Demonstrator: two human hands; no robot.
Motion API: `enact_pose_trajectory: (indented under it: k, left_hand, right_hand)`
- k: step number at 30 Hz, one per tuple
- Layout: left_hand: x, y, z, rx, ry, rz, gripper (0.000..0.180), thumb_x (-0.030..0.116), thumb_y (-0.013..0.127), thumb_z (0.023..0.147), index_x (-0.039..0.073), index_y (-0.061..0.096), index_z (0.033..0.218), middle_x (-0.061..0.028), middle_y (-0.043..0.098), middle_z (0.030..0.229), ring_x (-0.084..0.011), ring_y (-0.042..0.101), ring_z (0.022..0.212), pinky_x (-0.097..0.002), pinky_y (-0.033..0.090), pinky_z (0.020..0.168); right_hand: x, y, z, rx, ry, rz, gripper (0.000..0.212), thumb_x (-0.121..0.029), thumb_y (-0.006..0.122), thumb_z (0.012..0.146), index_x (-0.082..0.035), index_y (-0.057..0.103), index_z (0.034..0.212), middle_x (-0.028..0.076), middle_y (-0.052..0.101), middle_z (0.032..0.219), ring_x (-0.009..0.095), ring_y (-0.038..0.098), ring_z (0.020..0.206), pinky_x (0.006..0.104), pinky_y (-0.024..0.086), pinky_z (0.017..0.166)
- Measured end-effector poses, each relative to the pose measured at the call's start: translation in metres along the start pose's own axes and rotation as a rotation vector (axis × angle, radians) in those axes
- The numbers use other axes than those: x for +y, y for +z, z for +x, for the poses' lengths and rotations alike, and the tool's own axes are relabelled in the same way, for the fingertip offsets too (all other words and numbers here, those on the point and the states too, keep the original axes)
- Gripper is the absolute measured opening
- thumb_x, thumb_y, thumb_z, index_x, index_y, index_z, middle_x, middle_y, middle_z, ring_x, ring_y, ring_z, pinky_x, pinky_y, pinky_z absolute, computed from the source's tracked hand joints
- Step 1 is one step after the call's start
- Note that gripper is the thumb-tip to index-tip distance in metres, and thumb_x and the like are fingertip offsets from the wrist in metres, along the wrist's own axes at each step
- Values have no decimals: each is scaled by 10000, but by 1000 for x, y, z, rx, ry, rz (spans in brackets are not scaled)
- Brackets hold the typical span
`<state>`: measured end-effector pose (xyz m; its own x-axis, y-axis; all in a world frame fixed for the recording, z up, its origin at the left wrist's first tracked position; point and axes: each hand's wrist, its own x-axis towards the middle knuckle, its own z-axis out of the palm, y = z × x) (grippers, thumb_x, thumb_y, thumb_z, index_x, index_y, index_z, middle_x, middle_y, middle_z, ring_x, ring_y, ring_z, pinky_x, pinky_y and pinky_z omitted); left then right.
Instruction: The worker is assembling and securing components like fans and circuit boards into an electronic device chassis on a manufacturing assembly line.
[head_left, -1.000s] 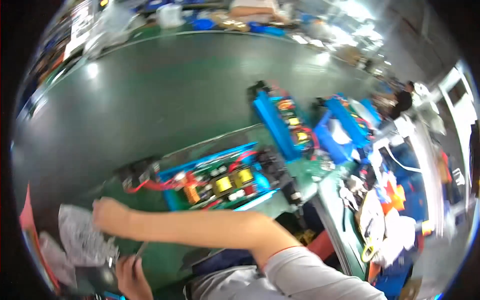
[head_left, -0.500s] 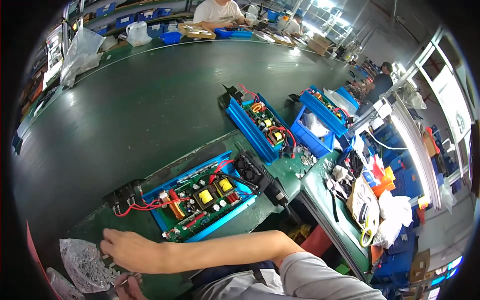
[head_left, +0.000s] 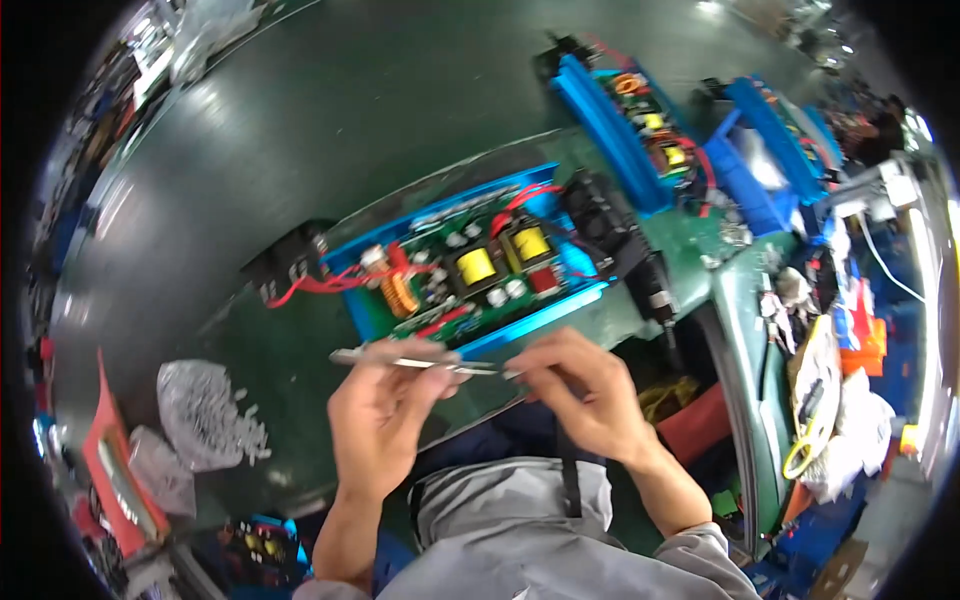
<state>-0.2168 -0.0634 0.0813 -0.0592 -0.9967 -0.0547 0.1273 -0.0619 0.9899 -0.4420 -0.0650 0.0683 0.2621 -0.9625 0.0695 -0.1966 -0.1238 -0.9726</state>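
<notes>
Metal tweezers [head_left: 465, 368] are gripped in my left hand [head_left: 375, 425], tips pointing right. My right hand [head_left: 590, 395] pinches a tiny pale piece [head_left: 512, 375] close to those tips; its kind is too small to make out. Just beyond both hands lies a blue metal housing [head_left: 540, 325], its long side toward me. Inside it sits a green circuit board with yellow-wrapped transformers [head_left: 476, 266] and a copper coil [head_left: 400, 296]. Red wires [head_left: 310, 285] run out of its left end to a black end panel [head_left: 285, 260]. A black panel with a fan [head_left: 600, 220] stands at the right end.
At the left, an open clear bag [head_left: 190, 405] spills small pale pieces beside another clear bag [head_left: 165, 475]. Farther right are a second blue housing [head_left: 620, 140] and a blue bin [head_left: 745, 175] with a housing on top. The side table [head_left: 745, 330] carries pliers, bags and an orange part.
My right hand has left the bag of pale pieces and moved right, now pinching one small piece. My left hand has come up with the tweezers. The view has tilted down.
</notes>
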Motion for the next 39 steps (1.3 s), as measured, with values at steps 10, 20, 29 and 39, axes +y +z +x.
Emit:
enact_pose_trajectory:
  k: [10, 20, 29, 39]
  left_hand:
    - [0, 19, -2, 13, -63, 116, 207, 43, 676, 966, -73, 618, 1127, -175, 715, 1055, -232, 734, 918, -314, 596, 782]
    - [-20, 21, 25, 85, 411, 588, 106, -15, 704, 922, -18, 676, 1024, -120, 724, 930, -184, 718, 809, -285, 579, 714]
    - [-43, 29, 43, -13, 624, 755, 145, -54, 749, 864, -28, 658, 974, -129, 729, 927, -238, 706, 772, -312, 559, 670]
    - [-53, 47, 56, 24, 622, 892, 140, -35, 717, 912, -37, 676, 1046, -114, 729, 977, -174, 708, 850, -294, 573, 750]
  right_hand:
    - [15, -3, 4, 0, -70, 64, 161, 38, 633, 952, 15, 665, 1108, 100, 644, 1011, 160, 670, 870, 268, 542, 726]
    - [73, -98, -6, 788, -94, -976, 362, -91, 725, 902, -21, 635, 1245, 170, 636, 1153, 344, 596, 1087, 418, 459, 969]
    - [61, -86, -61, 512, 289, -627, 506, -133, 747, 834, -2, 569, 1289, 160, 603, 1059, 316, 623, 989, 395, 498, 854]
    - [75, -5, -152, 211, 599, 303, 589, -151, 811, 795, -5, 527, 1289, 49, 645, 922, 164, 628, 833, 310, 496, 767]
